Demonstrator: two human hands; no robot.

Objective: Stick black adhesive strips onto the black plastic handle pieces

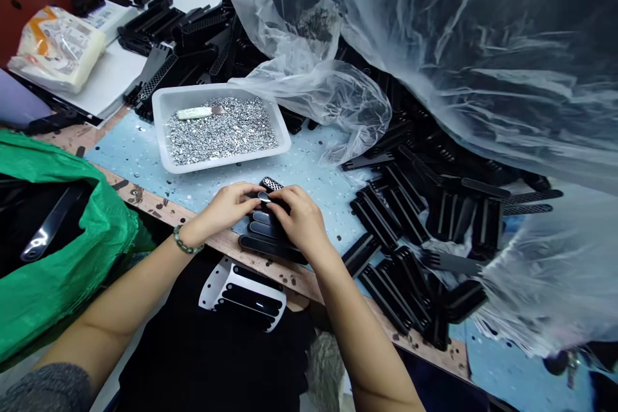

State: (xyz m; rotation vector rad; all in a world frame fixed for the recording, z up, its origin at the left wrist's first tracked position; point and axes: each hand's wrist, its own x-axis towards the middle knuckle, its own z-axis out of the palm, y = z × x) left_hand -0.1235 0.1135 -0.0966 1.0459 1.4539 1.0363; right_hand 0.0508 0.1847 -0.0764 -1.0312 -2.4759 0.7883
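Note:
At the front edge of the bench, my left hand (pixel 230 205) and my right hand (pixel 300 214) meet with fingertips pinched together. Between them is a small dark piece with a shiny rounded end (pixel 264 197); how far it extends is hidden by my fingers. Directly below my hands, several flat black strips with rounded ends (pixel 267 230) lie side by side. A black piece with a white-dotted face (pixel 271 184) shows just beyond my fingertips. Farther back stands a white tray (pixel 222 159) of small silvery metal parts (pixel 232 132), with a pale green-and-white brush-like tool (pixel 194 113) on top.
Black plastic parts (pixel 396 206) are heaped at right beneath a large clear plastic bag (pixel 458 45). More black parts (pixel 193 32) pile up behind the tray. A green sack (pixel 106 232) is at left, a wrapped pack (pixel 60 48) behind it. A white holder with black strips (pixel 248 296) sits below the bench edge.

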